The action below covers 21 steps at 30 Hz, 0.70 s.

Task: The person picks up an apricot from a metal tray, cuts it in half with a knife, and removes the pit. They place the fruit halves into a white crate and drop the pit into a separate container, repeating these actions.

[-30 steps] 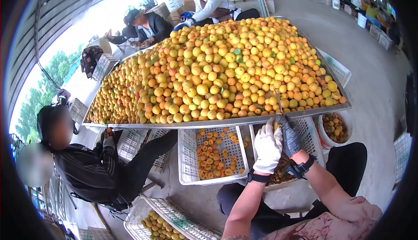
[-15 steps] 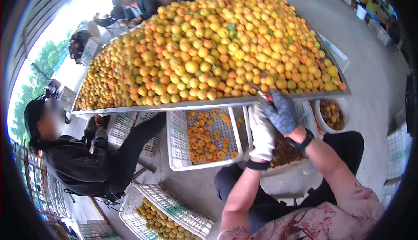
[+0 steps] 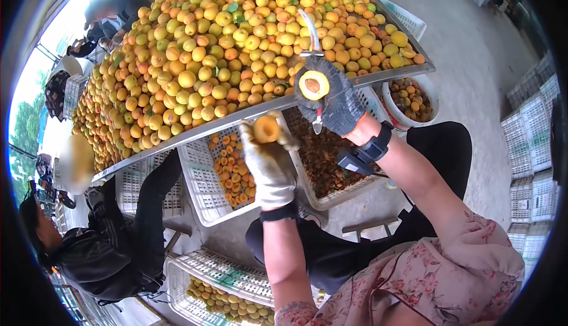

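Observation:
My left hand [image 3: 266, 169], in a white glove, is closed around a pitted apricot half [image 3: 267, 129] with its hollow facing up. It hovers over the near side of the crate of halves [image 3: 204, 213]. My right hand [image 3: 338, 107], in a dark grey glove, grips a knife [image 3: 309, 27] whose curved blade points away over the fruit. Between the same fingers sits another apricot half [image 3: 313, 84], cut face up, its brown stone still inside. Below this hand is a crate [image 3: 325, 203] of brown stones.
A metal-edged table [image 3: 390, 77] carries a big heap of apricots [image 3: 195, 60]. On the right stands a white bucket [image 3: 387, 98] with fruit. Nearby are stacked crates [image 3: 532, 131], a crate of whole fruit [image 3: 177, 284] and a seated co-worker [image 3: 100, 249] on the left.
My hands were together at the table edge; now they are apart, the left lower and further left with an apricot half. The cut fruit and the knife blade now show clearly. The view has shifted.

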### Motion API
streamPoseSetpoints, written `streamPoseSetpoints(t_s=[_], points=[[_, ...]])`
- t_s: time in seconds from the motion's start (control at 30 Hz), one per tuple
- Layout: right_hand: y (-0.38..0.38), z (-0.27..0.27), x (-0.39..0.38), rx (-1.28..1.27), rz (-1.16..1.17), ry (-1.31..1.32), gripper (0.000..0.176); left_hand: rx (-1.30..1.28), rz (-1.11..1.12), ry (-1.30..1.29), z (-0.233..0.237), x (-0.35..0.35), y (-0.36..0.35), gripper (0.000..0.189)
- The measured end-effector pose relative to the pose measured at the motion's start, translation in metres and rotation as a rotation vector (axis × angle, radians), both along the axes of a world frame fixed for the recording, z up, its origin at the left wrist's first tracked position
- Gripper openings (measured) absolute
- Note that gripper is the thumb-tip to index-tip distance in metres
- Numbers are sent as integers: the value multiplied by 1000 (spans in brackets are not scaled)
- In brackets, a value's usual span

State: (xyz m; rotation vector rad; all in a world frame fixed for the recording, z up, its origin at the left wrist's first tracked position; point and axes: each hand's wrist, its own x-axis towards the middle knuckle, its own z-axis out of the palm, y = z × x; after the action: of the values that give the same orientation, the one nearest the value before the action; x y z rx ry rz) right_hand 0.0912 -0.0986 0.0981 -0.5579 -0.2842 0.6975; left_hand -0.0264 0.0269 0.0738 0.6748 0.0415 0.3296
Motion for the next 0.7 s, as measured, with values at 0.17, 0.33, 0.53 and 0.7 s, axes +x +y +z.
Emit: streamPoseSetpoints(t_s=[0.17,0.33,0.53,0.7], points=[[24,-15,-11,-309,-261,-368,26,1275,877,810,-3,-16,38,49],[57,-41,-33,-524,-327,-413,15,337,204,232,0,0,-10,46],[52,-39,-26,-955,-907,-1099,24,362,319,312,-2,5,-20,19],[24,11,-14,-85,-198,-2,13,94,161,132,-13,6,-11,25]])
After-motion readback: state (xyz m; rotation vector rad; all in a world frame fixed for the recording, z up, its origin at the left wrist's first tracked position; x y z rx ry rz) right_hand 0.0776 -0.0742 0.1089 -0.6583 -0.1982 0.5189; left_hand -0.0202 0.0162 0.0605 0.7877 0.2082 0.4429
